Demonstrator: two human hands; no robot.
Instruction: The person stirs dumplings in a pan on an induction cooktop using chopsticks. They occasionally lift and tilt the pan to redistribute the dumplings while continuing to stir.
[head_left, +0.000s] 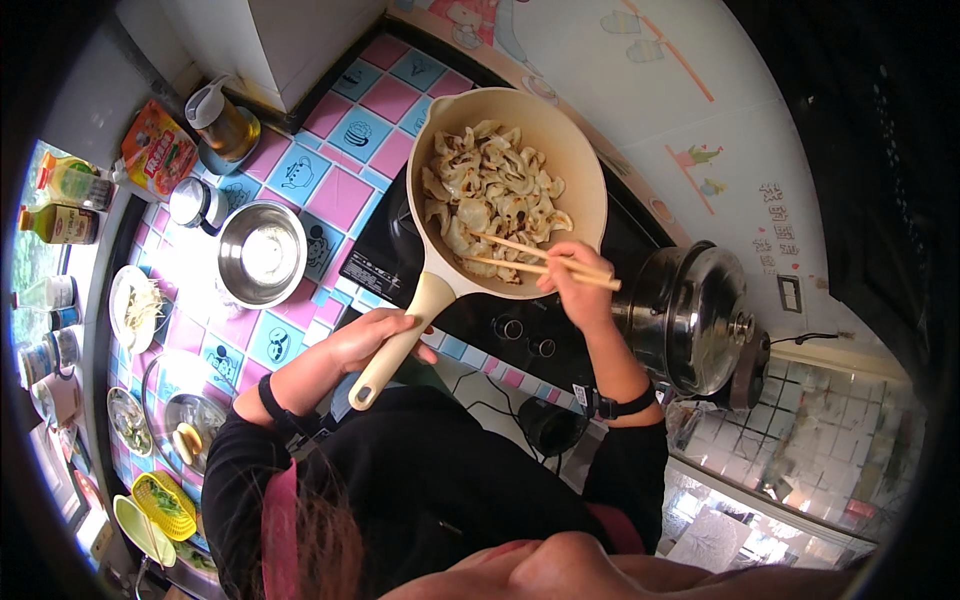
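Observation:
My left hand (379, 337) is wrapped around the cream handle (405, 341) of a deep, cream-coloured pan (574, 150) on the black cooktop (480, 330). Inside it lies a heap of dumplings (495, 187), several with browned patches. A pair of wooden chopsticks (525, 259) is held in my right hand (581, 289) over the pan's near right rim. Their tips are apart and reach among the dumplings near the handle side. Whether a dumpling is pinched between them I cannot tell.
Right of the pan stands a lidded steel pot (694, 319). On the tiled counter at left are a steel bowl (262, 255), a lidded jar (196, 202), an oil jug (221, 124), a plate of pale shreds (139, 309), a glass lid (191, 420) and a yellow basket (165, 504).

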